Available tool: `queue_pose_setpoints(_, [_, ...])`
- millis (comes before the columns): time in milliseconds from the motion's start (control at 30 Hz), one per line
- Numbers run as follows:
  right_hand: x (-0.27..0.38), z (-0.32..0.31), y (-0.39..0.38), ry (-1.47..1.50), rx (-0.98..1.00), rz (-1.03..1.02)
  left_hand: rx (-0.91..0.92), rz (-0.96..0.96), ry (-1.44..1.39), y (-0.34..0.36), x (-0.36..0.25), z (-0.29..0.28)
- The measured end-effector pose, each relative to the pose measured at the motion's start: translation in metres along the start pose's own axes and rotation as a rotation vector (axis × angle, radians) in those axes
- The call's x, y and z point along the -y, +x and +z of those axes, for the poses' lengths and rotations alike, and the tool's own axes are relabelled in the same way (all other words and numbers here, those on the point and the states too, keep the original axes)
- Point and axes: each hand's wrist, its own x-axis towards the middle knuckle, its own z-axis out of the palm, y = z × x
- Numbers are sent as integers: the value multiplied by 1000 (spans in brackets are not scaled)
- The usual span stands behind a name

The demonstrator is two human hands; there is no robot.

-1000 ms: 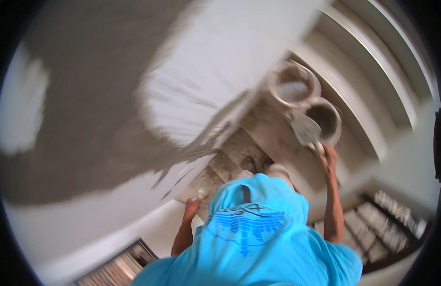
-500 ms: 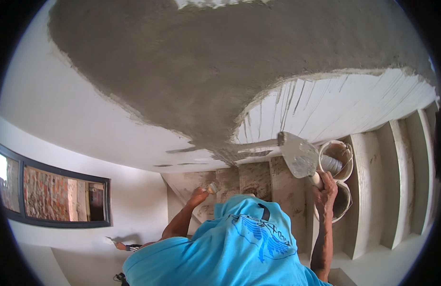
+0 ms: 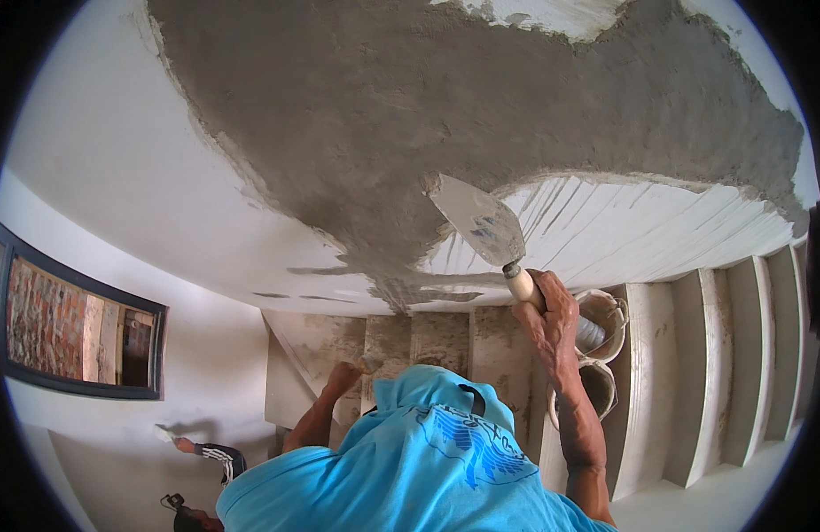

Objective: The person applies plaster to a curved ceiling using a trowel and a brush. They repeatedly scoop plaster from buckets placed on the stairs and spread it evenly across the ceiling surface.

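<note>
My right hand [image 3: 552, 319] is wrapped round the wooden handle of a pointed trowel [image 3: 483, 223]. Its metal blade, smeared with grey, points up and left, and the tip appears against the patch of wet grey mortar [image 3: 339, 124] on the white wall [image 3: 82, 168]; whether it touches I cannot tell. Lower and to the left, my left hand [image 3: 342, 379] is closed on a small brush [image 3: 369, 363], held away from the wall above the stair treads. Beside my right forearm stand two buckets, the upper one [image 3: 612, 301] holding a grey rounded object, the lower one [image 3: 596, 390] partly hidden.
Stairs [image 3: 694, 372] rise to the right, and stained treads [image 3: 441, 341] lie below the wall. At the lower left a co-worker's hand [image 3: 185, 445] holds a flat scraper [image 3: 164, 434] at another wall. A dark-framed window [image 3: 82, 310] is set above that person.
My right hand has carried the trowel up and left, from beside the buckets to the mortar. My left hand keeps the brush low. The view has shifted, showing more of the co-worker.
</note>
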Motion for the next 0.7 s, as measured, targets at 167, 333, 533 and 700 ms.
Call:
queue_pose_setpoints(167, [13,-3,6,51,-11,23,-4,45,-2,-4,-1,-1])
queue_pose_setpoints(333, [24,-4,17,67,20,94,-115,420,293,27,66,31])
queue_pose_setpoints(533, [31,-6,25,85,69,146,-63,22,-38,15,7,9])
queue_pose_setpoints(700, [37,-9,33,128,96,117,-78,44,-31,23,19,15])
